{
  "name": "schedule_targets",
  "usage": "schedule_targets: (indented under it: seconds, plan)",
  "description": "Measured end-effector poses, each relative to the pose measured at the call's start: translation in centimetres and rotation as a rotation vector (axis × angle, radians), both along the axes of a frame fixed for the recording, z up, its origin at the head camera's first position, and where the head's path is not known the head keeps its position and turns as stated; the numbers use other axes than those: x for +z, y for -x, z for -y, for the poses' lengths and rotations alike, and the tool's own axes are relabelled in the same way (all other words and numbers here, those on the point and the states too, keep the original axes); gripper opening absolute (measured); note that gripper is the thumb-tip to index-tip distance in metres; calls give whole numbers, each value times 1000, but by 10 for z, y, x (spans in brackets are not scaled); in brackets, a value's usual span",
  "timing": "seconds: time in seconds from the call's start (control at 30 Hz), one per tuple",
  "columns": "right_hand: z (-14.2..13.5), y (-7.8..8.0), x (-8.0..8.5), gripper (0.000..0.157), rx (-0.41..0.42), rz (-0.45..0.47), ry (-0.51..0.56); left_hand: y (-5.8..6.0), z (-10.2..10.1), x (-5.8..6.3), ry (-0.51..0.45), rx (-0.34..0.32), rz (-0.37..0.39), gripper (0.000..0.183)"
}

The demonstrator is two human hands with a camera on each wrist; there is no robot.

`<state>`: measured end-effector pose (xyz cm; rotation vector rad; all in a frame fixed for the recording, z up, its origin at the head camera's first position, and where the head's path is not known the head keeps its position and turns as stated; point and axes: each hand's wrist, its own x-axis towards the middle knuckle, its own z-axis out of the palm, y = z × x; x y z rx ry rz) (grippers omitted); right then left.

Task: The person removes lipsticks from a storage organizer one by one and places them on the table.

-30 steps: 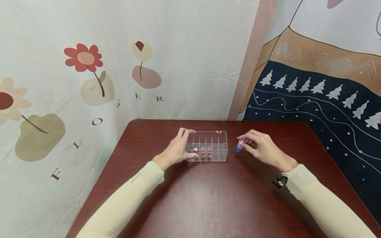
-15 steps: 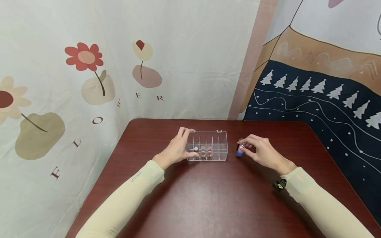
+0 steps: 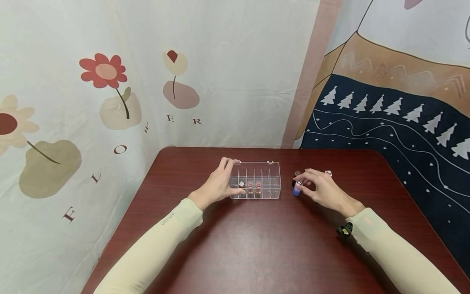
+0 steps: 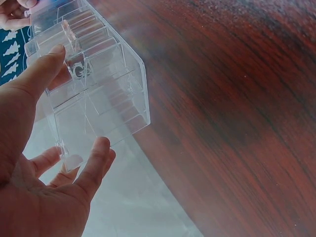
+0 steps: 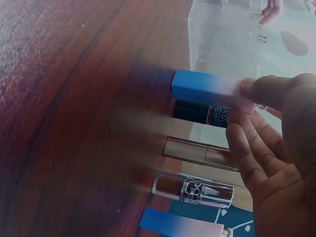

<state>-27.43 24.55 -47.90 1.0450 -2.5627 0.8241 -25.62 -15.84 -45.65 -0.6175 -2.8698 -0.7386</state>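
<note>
Nearest to us we saw the person's two pale sleeves [image 3: 154, 249] reaching over a dark red-brown table [image 3: 242, 253], with a small black device [image 3: 344, 230] at the right wrist. Beyond it, the right hand [image 3: 328, 190] pinched a blue-and-pink tube [image 5: 202, 88] between thumb and fingertips, pink end up and blue end down, to the right of the clear box; we could not tell whether its base touched the table. Just behind that tube we made out a dark tube [image 5: 190, 111], then a gold-toned tube [image 5: 197, 154], a silver-capped tube [image 5: 192, 190] and a second blue-and-pink one [image 5: 182, 225], all standing in a row. The left hand [image 3: 214, 185] gripped the left end of the clear box [image 3: 273, 192], thumb at the front and fingers apart around the back corner. Inside we counted three small tubes [image 3: 251, 190] in neighbouring compartments, the leftmost partly covered by the thumb. Farthest off, we saw a pale curtain [image 3: 235, 81] with printed flowers and, to the right, a navy cloth [image 3: 367, 130] with white trees
</note>
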Motion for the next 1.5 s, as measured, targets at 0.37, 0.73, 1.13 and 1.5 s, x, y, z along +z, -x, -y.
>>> schedule_targets:
  seconds: [0.37,0.73,1.13,1.5]
  plan:
    - [1,-4,-1,32,4,-4,3,-2,-1,-2,-13,-9,6,104]
    - [0,-3,-1,35,-2,18,-14,-3,-2,-1,-14,-11,1,104]
    - [0,-2,9,39,-1,44,-28,2,1,1,-13,-23,-14,104]
    - [-2,-4,13,41,8,3,5,4,3,-2,-9,-25,-12,106]
